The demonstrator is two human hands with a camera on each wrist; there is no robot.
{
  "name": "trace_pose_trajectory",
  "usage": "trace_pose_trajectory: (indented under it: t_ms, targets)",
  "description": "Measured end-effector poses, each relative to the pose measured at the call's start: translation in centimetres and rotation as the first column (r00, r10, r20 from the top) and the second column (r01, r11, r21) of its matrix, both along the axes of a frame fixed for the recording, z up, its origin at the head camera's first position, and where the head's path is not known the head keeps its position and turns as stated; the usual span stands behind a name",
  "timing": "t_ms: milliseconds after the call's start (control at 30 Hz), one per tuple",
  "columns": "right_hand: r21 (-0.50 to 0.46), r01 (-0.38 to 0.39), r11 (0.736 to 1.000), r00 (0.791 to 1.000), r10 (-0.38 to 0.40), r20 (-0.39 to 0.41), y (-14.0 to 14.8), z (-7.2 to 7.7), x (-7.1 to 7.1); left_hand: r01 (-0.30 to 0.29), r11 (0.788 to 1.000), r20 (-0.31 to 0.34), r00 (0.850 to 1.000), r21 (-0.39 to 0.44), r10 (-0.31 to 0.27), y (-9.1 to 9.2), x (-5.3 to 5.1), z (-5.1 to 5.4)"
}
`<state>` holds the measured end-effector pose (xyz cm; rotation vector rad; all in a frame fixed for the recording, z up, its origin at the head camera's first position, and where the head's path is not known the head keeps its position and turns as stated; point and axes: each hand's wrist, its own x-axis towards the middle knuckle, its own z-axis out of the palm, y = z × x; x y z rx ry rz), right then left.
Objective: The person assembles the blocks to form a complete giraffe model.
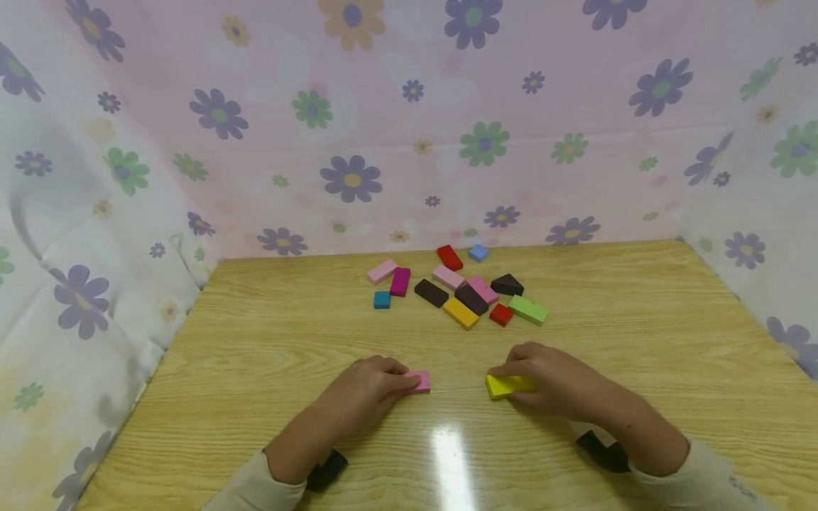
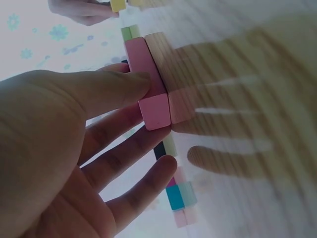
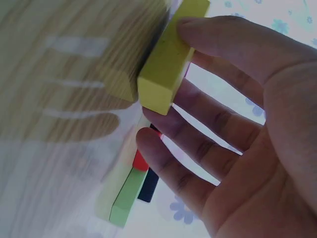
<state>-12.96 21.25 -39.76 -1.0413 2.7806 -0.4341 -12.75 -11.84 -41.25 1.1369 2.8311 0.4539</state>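
From my remote feed, I see the left hand [image 1: 371,387] pinching a pink block [image 1: 422,382] near its end, thumb on one face, with other fingers spread loosely. The block is a plain oblong with smooth sides and slightly rounded edges, resting on the worktop [image 1: 255,341] left of centre. The right hand [image 1: 549,380] likewise grips a yellow block [image 1: 501,387] between thumb and fingers, right of centre; it is bright, glossy and oblong, with a squarish end face. I cannot tell whether its whole underside touches the surface. The two held blocks lie apart, their free ends pointing towards each other, and the fingers cover part of each.

Farther off, beyond both hands, I have a loose scatter of blocks, some touching. A flowered cloth [image 1: 383,213] rises behind the worktop and along both sides.

I count thirteen blocks in the scatter: three pink ones [image 1: 383,271], three dark ones [image 1: 431,292], of which one is triangular, two red ones [image 1: 450,257], and one each of magenta [image 1: 400,282], blue [image 1: 381,300], light blue [image 1: 478,253], orange-yellow [image 1: 461,313] and green [image 1: 527,310]. With the held pair, that makes fifteen.
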Motion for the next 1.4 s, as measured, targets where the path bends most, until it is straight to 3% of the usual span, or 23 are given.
trace_pose_trajectory:
  t_ms: [200,533,933,1167,1400]
  targets:
    - [-0.008,0.007,1.0,1.0,-0.007,-0.004,-1.4,0.5,0.4,-0.003,1.0,0.023,1.0,-0.013,0.003,0.1,0.0,0.2]
    - [-0.055,0.069,0.996,0.996,-0.066,0.055,-4.1,0.4,0.8,0.002,1.0,0.027,1.0,0.02,-0.003,-0.3,0.0,0.0]
    - [-0.092,-0.024,0.995,0.995,0.033,0.098,-7.7,0.3,1.2,-0.011,0.998,-0.002,1.0,0.054,0.011,-0.3,-0.2,-0.2]
    - [-0.088,-0.055,0.995,0.997,0.06,0.054,-8.3,0.0,1.1,-0.006,0.999,-0.016,1.0,0.044,0.007,-0.3,-0.2,-0.1]
    - [-0.131,-0.04,0.991,0.999,0.035,-0.039,-7.9,0.6,0.1,0.005,0.999,-0.053,0.999,0.037,-0.003,-0.1,-0.2,-0.3]
